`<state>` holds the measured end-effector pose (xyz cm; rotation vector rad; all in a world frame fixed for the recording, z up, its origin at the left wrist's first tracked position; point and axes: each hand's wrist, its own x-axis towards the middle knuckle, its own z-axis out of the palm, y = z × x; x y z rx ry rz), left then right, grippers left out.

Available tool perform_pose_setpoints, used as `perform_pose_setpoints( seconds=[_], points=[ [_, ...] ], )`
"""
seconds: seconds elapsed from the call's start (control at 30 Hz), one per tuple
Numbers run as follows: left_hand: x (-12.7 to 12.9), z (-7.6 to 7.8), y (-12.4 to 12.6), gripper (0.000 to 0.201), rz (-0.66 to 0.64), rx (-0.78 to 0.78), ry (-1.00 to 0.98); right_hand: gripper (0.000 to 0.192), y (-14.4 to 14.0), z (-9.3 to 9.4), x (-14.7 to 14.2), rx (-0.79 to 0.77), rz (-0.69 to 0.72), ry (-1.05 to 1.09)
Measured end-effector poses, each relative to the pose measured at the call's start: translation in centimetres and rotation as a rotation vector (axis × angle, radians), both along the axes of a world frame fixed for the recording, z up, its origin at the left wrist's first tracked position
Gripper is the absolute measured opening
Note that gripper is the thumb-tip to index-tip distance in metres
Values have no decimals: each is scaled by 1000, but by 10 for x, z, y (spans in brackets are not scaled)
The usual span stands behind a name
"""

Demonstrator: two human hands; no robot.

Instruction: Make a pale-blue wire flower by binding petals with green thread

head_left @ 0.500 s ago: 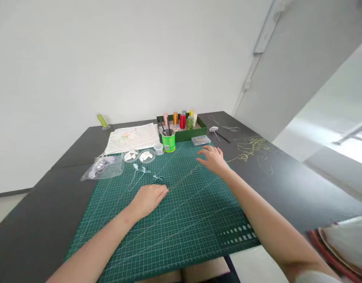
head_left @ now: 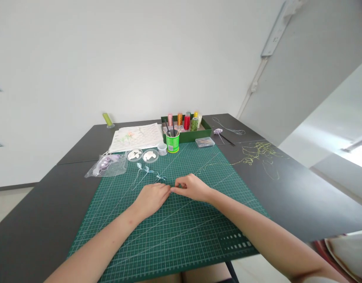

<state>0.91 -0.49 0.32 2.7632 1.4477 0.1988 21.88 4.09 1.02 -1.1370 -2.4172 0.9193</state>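
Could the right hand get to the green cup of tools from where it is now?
Probably yes. The right hand rests mid-mat by the left hand; only bare cutting mat and thin thread lie between it and the green cup.

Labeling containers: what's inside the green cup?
Green cup holds a few dark, thin stick-like tools poking above its rim. Their lower ends and anything else inside are hidden by the cup wall.

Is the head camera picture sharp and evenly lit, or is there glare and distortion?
Head view: the green gridded cutting mat and both hands, left hand and right hand, look sharp; daylight overexposes the right edge; wide-angle distortion tilts the walls; shadows are soft; the thin thread at the fingertips is barely resolved.
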Motion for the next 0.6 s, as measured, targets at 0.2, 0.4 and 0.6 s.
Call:
perform_pose_setpoints(
  seconds=[0.2,0.4,0.6],
  points=[
    [-1,10,-3,35,82,-28,-3,18,11,-9,5,-90,58,126],
    [-16,21,-1,33,503,-3,15,18,19,-9,11,52,-42,0],
    [-22,20,-2,28,540,-61,65,18,24,-9,16,134,-81,-84]
  ],
)
